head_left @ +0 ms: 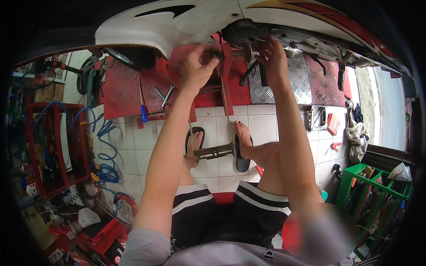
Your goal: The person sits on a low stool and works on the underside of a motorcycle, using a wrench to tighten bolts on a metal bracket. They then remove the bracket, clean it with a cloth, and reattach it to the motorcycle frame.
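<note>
My left hand (196, 71) is raised beside a red upright post (226, 60) under the motorcycle (195, 24). Its thumb and fingers curl around something dark that I cannot make out. To the right, my right hand (273, 60) is up by the dark engine underside (244, 33), fingers bent and apart, near a metal shaft (241, 52); whether they touch it is unclear. A blue-handled screwdriver (143, 114) and wrenches (166, 97) lie on the red lift platform (122, 88). A worn metal frame (215, 152) stretches down between my feet.
A coiled blue air hose (106, 166) hangs at left beside a red metal rack (57, 150). On the right stands a green rack (377, 181) of tools. A small red box (333, 124) and red-handled pliers (335, 146) lie on the white tiles.
</note>
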A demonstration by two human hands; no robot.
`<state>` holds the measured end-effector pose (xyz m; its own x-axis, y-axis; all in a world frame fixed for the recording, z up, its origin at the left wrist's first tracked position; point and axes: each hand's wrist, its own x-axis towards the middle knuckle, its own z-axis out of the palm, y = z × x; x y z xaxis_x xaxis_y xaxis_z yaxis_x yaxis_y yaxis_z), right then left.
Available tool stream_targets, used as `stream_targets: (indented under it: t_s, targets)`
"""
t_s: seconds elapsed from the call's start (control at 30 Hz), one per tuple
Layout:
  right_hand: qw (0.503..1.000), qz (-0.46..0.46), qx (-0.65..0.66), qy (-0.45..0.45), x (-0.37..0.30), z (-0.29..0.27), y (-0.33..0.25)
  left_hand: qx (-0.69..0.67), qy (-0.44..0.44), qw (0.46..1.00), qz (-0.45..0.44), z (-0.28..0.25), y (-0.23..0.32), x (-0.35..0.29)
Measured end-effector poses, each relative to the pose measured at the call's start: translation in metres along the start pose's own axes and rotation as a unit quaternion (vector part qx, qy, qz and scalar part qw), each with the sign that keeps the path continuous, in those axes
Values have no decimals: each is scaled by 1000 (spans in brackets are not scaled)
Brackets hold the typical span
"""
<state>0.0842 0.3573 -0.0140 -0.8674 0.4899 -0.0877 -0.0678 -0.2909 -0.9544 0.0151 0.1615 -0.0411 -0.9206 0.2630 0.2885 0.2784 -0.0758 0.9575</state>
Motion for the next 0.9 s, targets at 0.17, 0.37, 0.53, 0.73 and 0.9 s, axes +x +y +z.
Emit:
stream_targets:
  t_s: [0.17,0.37,0.53,0.73,0.9]
  targets:
    - [999,37,7,-31,-1,2,4,100,-88,986,-98,-10,8,2]
    - [997,56,-44,-44,-2,4,8,219,-68,973,39,-8,1,-2]
    - [995,61,-57,-54,-2,5,7,78,-29,996,25,0,1,-3]
    - [996,-13,23,-87,-1,0,-1,140,-69,987,24,0,15,-6]
    - [999,8,2,-43,0,2,1,131,-57,987,78,6,15,-5]
